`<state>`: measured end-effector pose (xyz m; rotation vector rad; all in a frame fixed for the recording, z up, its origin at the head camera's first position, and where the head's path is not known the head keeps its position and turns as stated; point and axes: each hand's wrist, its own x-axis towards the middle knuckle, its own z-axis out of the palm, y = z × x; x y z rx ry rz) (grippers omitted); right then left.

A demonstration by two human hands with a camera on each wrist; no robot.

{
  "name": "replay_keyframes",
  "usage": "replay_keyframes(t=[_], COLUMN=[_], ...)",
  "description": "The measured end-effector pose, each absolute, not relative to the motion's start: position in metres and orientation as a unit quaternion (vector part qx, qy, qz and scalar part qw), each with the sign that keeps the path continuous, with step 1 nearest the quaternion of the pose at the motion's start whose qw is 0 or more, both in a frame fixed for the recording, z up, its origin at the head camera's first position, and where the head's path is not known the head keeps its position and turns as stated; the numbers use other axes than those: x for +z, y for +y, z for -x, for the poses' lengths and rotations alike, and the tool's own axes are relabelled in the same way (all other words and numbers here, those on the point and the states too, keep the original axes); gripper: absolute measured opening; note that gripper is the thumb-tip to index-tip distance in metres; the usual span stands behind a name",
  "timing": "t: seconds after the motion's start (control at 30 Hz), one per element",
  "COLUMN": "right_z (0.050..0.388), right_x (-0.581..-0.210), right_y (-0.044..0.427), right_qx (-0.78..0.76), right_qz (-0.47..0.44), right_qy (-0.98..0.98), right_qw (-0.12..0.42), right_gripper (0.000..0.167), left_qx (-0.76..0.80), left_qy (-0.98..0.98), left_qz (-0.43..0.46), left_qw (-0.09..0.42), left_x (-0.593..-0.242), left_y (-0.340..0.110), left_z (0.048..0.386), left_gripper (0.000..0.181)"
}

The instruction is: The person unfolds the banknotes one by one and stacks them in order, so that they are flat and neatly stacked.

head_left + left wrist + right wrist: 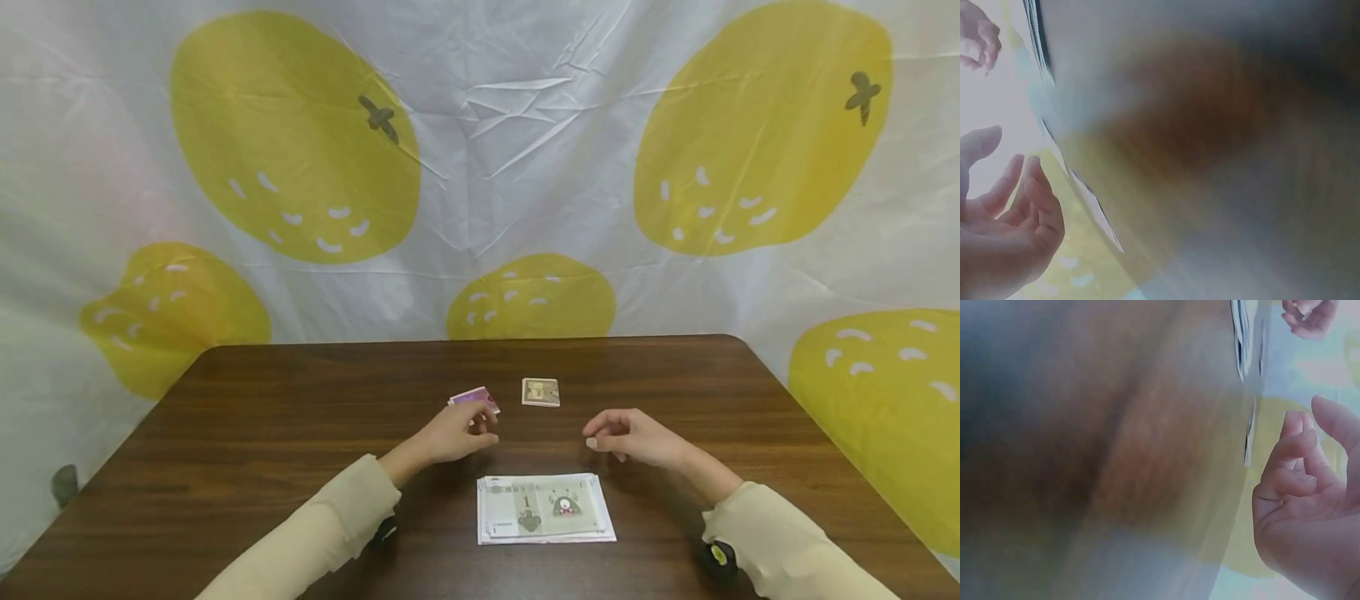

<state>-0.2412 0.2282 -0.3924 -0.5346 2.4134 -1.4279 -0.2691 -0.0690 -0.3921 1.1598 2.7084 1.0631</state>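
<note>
A stack of pale paper play banknotes (540, 508) lies flat near the table's front, the top one printed with a 1 and a small cartoon figure. My left hand (453, 433) hovers beyond its left side, fingers loosely curled, holding nothing; it partly hides a purple note pile (471, 397). To the right, my right hand (637, 437) is raised over the wood, fingers bent and also without anything in them. Between and beyond the hands sits a small brownish note pile (541, 392). Both wrist views show the left hand (1013, 225) and right hand (1304, 487) apart from the papers.
The dark brown wooden table (300, 392) reaches back to a white curtain (525, 167) printed with large yellow fruit. A dark object (64, 485) shows by the table's left edge.
</note>
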Motion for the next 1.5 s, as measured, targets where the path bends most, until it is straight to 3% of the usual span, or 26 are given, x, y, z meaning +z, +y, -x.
replay_keyframes(t=[0.13,0.33,0.8,1.5], right_z=[0.25,0.258,0.289,0.31], right_x=[-0.389,-0.387,-0.387,-0.379], right_y=[0.235,0.24,0.219,0.148], right_qx=[-0.5,-0.51,-0.537,-0.522], right_qz=[0.163,0.119,0.056,0.056], right_qy=[0.841,0.846,0.838,0.842], right_qw=[0.124,0.104,0.078,0.124], right_gripper=[0.031,0.036,0.038,0.026], left_qx=[0.321,0.284,0.248,0.202], left_qy=[0.887,0.923,0.947,0.958], left_qz=[-0.329,-0.248,-0.196,-0.204], left_qw=[-0.042,-0.068,-0.057,-0.024], left_x=[-0.391,-0.395,-0.397,-0.402], left_y=[-0.077,-0.087,-0.103,-0.097], left_z=[0.282,0.297,0.314,0.323], left_gripper=[0.023,0.029,0.038,0.035])
